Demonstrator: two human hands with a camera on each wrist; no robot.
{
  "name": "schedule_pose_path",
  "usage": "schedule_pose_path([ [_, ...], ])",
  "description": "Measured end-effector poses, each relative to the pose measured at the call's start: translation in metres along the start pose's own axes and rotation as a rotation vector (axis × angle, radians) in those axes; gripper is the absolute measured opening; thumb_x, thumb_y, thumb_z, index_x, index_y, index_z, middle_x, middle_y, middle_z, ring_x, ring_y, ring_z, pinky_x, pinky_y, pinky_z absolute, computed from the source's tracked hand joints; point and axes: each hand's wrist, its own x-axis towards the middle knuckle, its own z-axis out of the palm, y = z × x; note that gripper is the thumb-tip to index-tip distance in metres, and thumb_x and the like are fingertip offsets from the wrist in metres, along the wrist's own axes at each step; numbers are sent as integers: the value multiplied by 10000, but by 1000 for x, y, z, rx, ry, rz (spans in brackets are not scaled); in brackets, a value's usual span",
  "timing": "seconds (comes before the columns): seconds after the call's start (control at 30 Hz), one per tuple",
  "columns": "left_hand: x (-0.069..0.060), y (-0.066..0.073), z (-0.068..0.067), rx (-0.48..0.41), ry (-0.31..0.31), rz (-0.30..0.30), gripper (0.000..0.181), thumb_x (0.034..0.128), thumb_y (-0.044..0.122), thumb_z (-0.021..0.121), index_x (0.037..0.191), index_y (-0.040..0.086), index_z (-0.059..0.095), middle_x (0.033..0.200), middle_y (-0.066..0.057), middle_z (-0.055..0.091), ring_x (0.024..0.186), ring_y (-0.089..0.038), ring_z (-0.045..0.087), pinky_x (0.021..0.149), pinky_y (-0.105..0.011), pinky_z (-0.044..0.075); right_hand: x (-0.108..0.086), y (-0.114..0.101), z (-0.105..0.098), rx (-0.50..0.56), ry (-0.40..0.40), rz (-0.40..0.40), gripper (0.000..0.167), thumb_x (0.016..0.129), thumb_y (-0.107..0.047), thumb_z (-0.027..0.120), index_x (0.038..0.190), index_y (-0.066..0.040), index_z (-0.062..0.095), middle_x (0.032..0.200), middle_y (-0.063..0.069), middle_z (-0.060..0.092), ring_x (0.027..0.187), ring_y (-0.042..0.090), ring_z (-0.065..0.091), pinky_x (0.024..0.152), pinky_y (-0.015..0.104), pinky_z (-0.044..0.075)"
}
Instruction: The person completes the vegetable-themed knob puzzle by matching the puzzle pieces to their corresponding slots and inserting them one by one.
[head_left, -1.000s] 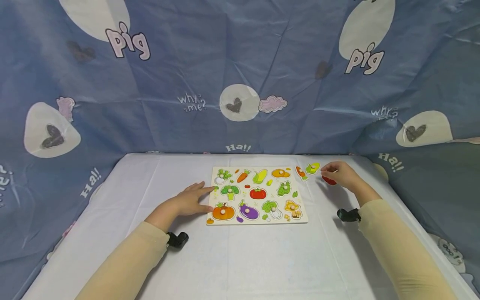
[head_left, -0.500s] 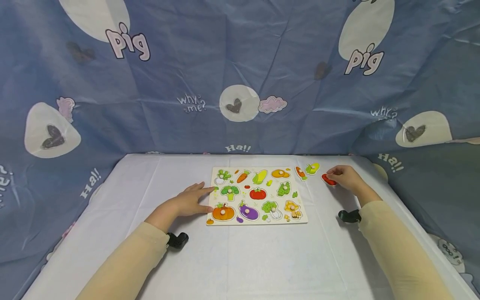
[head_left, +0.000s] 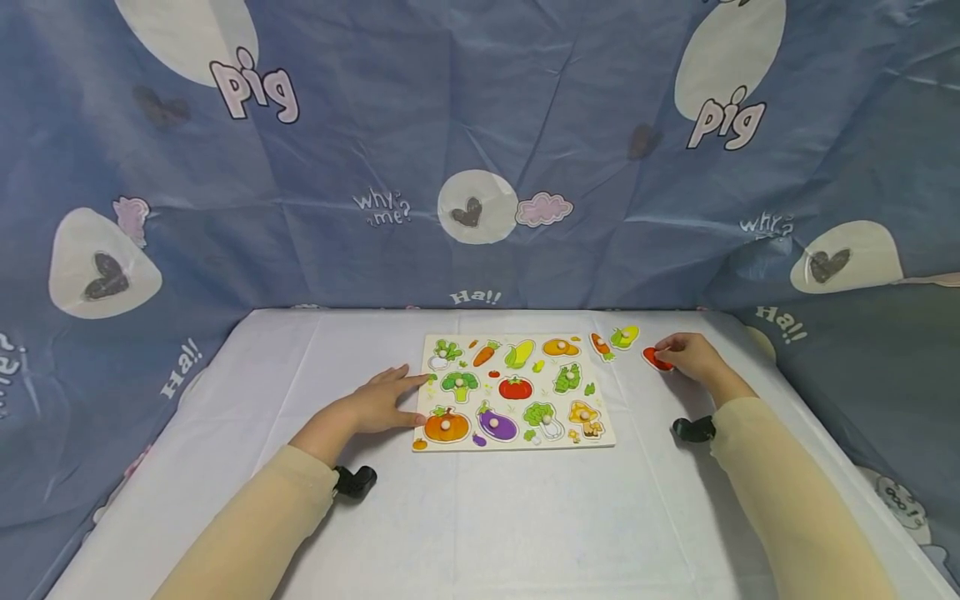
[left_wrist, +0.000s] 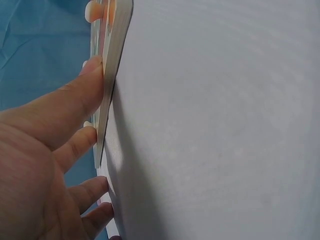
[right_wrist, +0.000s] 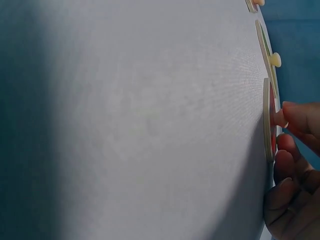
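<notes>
My white-covered table (head_left: 540, 517) bears the puzzle board (head_left: 543, 385) at twelve o'clock. Toward one o'clock lie the carrot piece (head_left: 602, 347), corn piece (head_left: 625, 337) and red piece (head_left: 652, 358).

Puzzle board (head_left: 543, 385) looks wooden, printed face smooth. Counter (head_left: 525, 525): matt cloth, lightly creased. Backdrop (head_left: 420, 125): wrinkled cloth, slight sheen.

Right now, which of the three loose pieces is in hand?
The red piece, farthest from the board: the right hand grips its knob. The carrot piece and corn piece lie untouched, closer in.
</notes>
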Motion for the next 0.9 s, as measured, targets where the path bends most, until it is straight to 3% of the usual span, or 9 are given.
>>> schedule_pose_path([
  [0.3, 0, 0, 1, 3, -2, 10, 815, 889, 504, 713, 1562, 193, 375, 1627, -245, 183, 1495, -462, 116, 1152, -669, 149, 2, -2, 1, -11, -28, 10, 272, 980, -161, 645, 1173, 30, 638, 1104, 196, 599, 928, 278, 532, 730, 301, 461],
  [0.9, -1, 1, -1, 2, 1, 13, 808, 891, 487, 719, 1557, 176, 382, 1618, -261, 197, 1490, -471, 130, 1151, -669, 155, 0, -6, 0, -35, -20, 5, 235, 991, -143, 629, 1154, 27, 642, 1151, 232, 613, 942, 285, 553, 731, 313, 475],
])
